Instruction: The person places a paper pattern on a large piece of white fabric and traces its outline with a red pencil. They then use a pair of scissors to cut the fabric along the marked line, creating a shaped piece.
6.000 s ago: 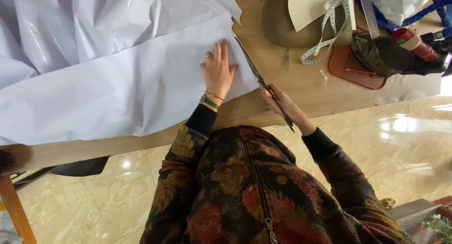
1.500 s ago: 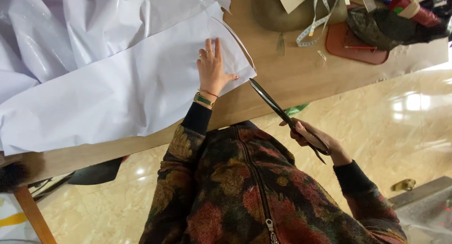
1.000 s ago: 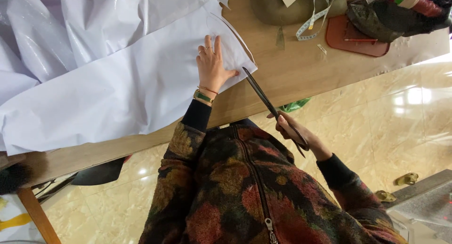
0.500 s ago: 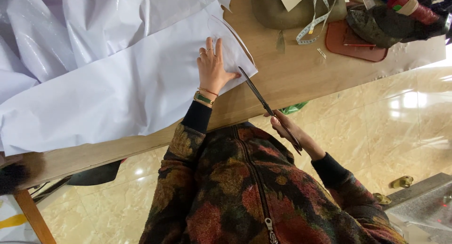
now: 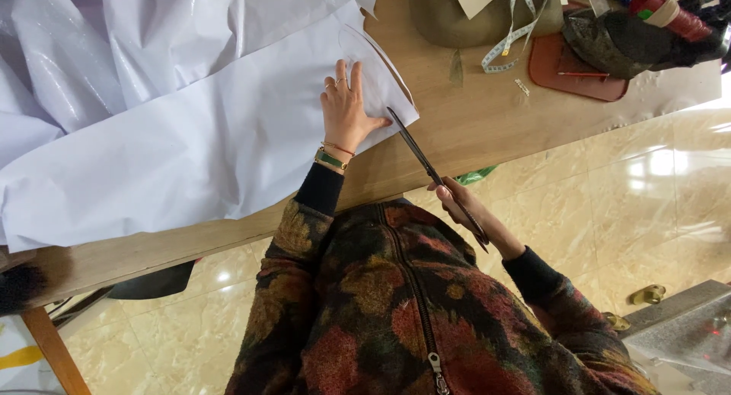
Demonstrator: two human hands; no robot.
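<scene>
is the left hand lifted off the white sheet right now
No, the left hand lies flat on the white sheet, while the right hand holds the scissors at its edge.

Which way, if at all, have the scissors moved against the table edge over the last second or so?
Yes: the scissors moved in over the table edge, tips now at the white sheet.

1. white sheet (image 5: 190, 151) under the left hand (image 5: 346, 117): thin paper-like material, smooth, matt.
2. crumpled white film (image 5: 99, 44) beyond that hand: plastic, glossy, creased.
3. scissors (image 5: 434, 174) in the right hand (image 5: 468, 208): dark metal blades, dull sheen.
4. table (image 5: 472, 128) beneath the blades: wood, smooth, satin finish.
5. bracelets (image 5: 333, 156) on the left wrist: green and gold-coloured, polished.
6. floor (image 5: 609, 204) below the right hand: stone-look tiles, highly glossy.
</scene>
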